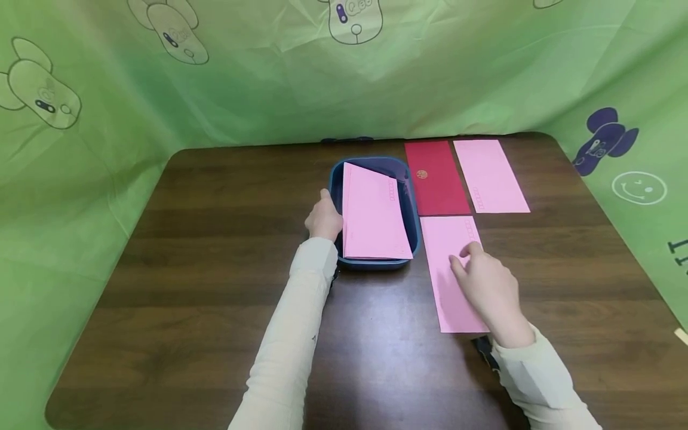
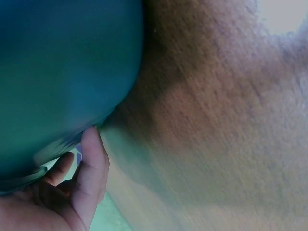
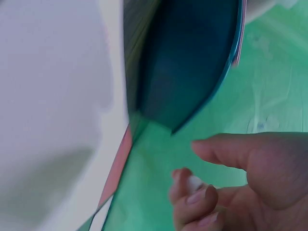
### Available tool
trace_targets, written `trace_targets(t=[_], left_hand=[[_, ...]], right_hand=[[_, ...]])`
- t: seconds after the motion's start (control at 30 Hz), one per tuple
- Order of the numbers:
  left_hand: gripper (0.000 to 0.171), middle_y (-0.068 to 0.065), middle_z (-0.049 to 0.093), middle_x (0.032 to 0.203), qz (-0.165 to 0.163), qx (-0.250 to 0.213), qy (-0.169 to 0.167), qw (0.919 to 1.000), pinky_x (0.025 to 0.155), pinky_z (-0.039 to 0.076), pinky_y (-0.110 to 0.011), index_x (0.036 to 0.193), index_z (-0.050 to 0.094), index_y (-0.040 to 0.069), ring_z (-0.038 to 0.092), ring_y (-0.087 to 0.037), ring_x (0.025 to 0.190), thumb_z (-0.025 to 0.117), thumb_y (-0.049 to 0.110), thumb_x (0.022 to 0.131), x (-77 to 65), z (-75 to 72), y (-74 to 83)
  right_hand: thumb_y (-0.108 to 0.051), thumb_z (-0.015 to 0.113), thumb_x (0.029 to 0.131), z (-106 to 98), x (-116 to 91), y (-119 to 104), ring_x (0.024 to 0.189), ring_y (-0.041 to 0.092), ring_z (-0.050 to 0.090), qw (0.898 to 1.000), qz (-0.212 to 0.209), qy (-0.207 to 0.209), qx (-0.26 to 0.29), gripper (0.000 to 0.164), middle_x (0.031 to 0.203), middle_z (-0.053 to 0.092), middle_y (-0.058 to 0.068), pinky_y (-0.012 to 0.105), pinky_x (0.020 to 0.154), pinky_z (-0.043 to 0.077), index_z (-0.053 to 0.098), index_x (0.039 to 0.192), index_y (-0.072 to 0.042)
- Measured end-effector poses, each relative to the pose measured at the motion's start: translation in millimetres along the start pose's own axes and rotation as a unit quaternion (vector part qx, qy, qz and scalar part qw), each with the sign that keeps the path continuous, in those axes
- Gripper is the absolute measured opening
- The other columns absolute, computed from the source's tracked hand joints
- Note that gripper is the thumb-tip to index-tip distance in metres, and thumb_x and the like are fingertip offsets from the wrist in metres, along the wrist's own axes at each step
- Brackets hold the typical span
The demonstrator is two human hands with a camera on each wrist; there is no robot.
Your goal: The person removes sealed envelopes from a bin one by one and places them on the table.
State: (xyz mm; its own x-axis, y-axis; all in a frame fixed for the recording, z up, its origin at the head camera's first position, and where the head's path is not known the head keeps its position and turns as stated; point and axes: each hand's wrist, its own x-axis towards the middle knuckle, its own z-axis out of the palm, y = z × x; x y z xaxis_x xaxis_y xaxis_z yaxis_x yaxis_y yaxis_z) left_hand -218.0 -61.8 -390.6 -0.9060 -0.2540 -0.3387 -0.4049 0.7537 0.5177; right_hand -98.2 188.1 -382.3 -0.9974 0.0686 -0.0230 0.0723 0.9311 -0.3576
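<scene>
My left hand (image 1: pixel 324 220) grips the left rim of a dark blue plastic basket (image 1: pixel 416 230); the left wrist view shows its fingers (image 2: pixel 94 166) bent against the basket's outer wall (image 2: pixel 72 62), with the thumb out of sight. Several pink envelopes (image 1: pixel 372 218) stand in the basket in a stack, their upper ends slightly fanned. Over a pink envelope (image 1: pixel 443 280) lying at the basket's front right, my right hand (image 1: pixel 490 289) hovers with thumb and fingers parted. Nothing sits between them in the right wrist view, where the hand (image 3: pixel 255 178) is loosely curled.
A red envelope (image 1: pixel 441 185) with a gold emblem lies right of the basket. Another pink envelope (image 1: pixel 491 176) is beside it, toward the back right. The brown wooden table (image 1: pixel 215 239) meets a green printed cloth (image 1: pixel 322 89) at the back and sides.
</scene>
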Motion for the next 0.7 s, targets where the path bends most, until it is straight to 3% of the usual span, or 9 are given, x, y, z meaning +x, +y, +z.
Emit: trace_targets(t=[0.17, 0.3, 0.47, 0.7], left_hand=[[0.067, -0.017, 0.054, 0.135, 0.008, 0.004, 0.002, 1.0000, 0.096, 0.048, -0.049, 0.148, 0.022, 0.014, 0.060, -0.034, 0.113, 0.059, 0.015, 0.092, 2.5, 1.5, -3.3], [0.066, -0.018, 0.053, 0.135, 0.012, -0.001, 0.004, 0.9999, 0.095, 0.049, -0.049, 0.148, 0.023, 0.014, 0.060, -0.035, 0.113, 0.059, 0.014, 0.093, 3.5, 1.6, -3.3], [0.066, -0.017, 0.052, 0.136, 0.008, -0.003, 0.002, 1.0000, 0.095, 0.048, -0.049, 0.148, 0.023, 0.014, 0.059, -0.035, 0.114, 0.059, 0.014, 0.093, 3.8, 2.4, -3.1], [0.069, -0.017, 0.051, 0.138, 0.005, -0.004, 0.002, 1.0000, 0.098, 0.047, -0.049, 0.149, 0.021, 0.015, 0.058, -0.035, 0.116, 0.061, 0.014, 0.092, 3.6, 3.3, -1.8]], right_hand=[[-0.022, 0.056, 0.093, 12.4, 5.7, -27.5, 0.057, 0.026, 0.056, 0.995, -0.065, 0.071, 0.030, 0.024, 0.071, 0.061, 0.013, 0.036, 0.046, 0.041, 0.059, 0.100, 0.000], [-0.022, 0.056, 0.095, 20.3, 12.5, -43.3, 0.060, 0.023, 0.053, 0.989, -0.098, 0.091, 0.061, 0.020, 0.072, 0.057, 0.011, 0.034, 0.050, 0.038, 0.063, 0.102, -0.004], [-0.027, 0.054, 0.096, 28.3, 21.6, -54.7, 0.068, 0.031, 0.057, 0.992, -0.096, 0.066, 0.056, 0.028, 0.080, 0.058, 0.016, 0.042, 0.056, 0.045, 0.065, 0.110, -0.006], [-0.047, 0.046, 0.097, 32.4, 28.7, -61.7, 0.083, 0.039, 0.061, 0.998, -0.060, 0.006, 0.029, 0.053, 0.093, 0.057, 0.025, 0.050, 0.066, 0.050, 0.062, 0.119, -0.002]])
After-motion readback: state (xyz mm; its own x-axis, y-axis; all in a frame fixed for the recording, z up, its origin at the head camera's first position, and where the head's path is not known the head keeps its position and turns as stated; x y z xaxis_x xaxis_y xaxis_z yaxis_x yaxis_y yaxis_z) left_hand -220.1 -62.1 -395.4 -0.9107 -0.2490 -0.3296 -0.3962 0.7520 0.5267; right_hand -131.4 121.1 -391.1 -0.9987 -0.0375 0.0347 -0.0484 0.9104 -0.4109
